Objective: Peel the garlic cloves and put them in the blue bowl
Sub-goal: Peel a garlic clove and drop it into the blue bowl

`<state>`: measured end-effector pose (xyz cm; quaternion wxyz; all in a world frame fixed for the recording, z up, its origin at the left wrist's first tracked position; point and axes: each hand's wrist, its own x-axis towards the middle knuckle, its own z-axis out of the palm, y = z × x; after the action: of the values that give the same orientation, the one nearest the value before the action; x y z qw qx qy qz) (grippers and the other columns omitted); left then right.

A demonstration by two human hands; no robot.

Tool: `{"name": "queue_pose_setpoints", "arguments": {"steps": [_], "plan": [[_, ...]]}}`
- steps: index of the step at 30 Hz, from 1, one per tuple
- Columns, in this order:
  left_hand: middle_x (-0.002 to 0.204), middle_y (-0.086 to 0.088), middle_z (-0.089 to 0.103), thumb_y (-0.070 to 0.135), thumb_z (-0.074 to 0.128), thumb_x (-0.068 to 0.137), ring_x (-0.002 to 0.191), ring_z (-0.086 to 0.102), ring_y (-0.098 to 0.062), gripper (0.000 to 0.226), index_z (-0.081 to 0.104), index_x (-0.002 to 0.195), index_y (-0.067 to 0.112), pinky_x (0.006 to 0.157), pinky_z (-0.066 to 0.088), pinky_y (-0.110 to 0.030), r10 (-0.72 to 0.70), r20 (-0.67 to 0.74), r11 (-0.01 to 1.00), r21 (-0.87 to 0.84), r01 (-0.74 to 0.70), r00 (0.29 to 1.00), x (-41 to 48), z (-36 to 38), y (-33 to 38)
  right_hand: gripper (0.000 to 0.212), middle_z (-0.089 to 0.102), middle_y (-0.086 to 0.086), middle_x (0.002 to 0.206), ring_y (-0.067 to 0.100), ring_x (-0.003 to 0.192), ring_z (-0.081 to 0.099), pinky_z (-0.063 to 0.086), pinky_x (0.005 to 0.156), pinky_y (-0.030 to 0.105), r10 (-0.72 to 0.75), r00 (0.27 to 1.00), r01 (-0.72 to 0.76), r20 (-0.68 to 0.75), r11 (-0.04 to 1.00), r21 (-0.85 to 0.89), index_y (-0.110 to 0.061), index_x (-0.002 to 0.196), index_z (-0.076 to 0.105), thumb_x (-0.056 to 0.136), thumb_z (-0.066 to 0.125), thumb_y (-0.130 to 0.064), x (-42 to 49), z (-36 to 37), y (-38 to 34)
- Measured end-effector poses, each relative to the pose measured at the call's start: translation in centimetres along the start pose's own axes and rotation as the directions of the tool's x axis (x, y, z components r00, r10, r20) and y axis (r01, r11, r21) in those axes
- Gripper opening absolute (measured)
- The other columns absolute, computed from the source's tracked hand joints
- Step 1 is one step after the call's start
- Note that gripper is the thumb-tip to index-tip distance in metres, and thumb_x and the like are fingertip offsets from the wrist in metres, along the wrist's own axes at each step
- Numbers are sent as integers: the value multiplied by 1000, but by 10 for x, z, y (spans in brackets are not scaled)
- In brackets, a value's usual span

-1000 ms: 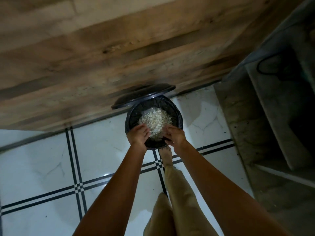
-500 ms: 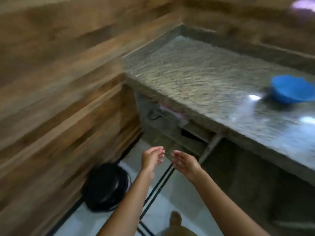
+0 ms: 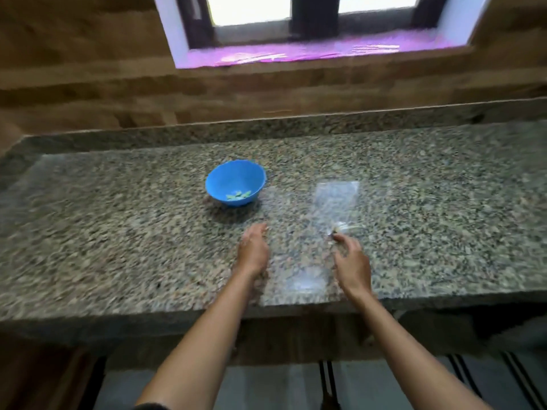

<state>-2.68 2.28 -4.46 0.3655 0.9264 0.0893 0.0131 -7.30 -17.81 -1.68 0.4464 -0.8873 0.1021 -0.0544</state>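
Two hands, left (image 3: 254, 250) and right (image 3: 352, 261), each grip slack (holding nothing), near one blue bowl (image 3: 236, 183)

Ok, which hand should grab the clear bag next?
Right, probably. The right hand has its fingers at the near end of the bag, though the blur hides whether they touch. The left hand hangs open nearer the bowl.

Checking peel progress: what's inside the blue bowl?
The blue bowl holds a few small pale pieces at its bottom, likely peeled cloves; blur prevents a count. The near wall hides part of the floor, so more may lie there.
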Motion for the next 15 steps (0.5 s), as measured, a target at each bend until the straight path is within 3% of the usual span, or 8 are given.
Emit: {"name": "queue_pose_setpoints", "arguments": {"steps": [3,6,8,10,13,15], "plan": [[135,-14,51,-5,48,85,123,47,-30,49,56,129,14,105,36,-34,89,15,969,232,-90,996,34,26,-13,46,43,5,138,22,128,38,32,102,28,-31,999,30,-9,995,-94,-15,132,48,87,53,-3,40,-5,25],[110,-13,65,0,58,85,101,60,-31,28,70,107,11,84,49,-35,200,-21,924,337,-181,980,35,24,-18,54,37,4,140,21,129,33,31,106,36,-42,997,57,61,966,-254,-22,137,41,87,59,-11,62,-6,39],[94,-15,70,-6,61,79,87,65,-31,22,73,93,6,75,51,-35,301,-26,899,341,-274,953,36,6,-4,57,38,3,137,21,127,34,30,104,34,-68,995,91,79,935,-341,-25,139,39,87,61,-18,74,-8,44],[88,-16,72,-9,62,79,80,68,-28,19,72,91,1,73,53,-35,375,-166,908,266,-325,912,52,-16,17,60,38,1,138,19,127,33,28,105,34,-105,985,151,135,903,-401,-29,140,36,86,62,-25,85,-8,46],[98,-15,72,3,59,89,86,68,-24,18,71,102,0,81,52,-34,259,-330,961,178,-209,908,94,-50,36,58,39,-5,138,16,128,32,25,108,34,-84,965,187,247,883,-430,-32,139,36,86,59,-35,97,-7,46],[104,-16,70,5,57,90,95,66,-28,21,71,105,3,88,49,-35,94,-251,981,186,-48,963,126,-67,28,54,43,-5,136,16,128,35,23,109,35,-41,958,164,283,889,-427,-32,136,41,86,59,-37,100,-4,44]]}}
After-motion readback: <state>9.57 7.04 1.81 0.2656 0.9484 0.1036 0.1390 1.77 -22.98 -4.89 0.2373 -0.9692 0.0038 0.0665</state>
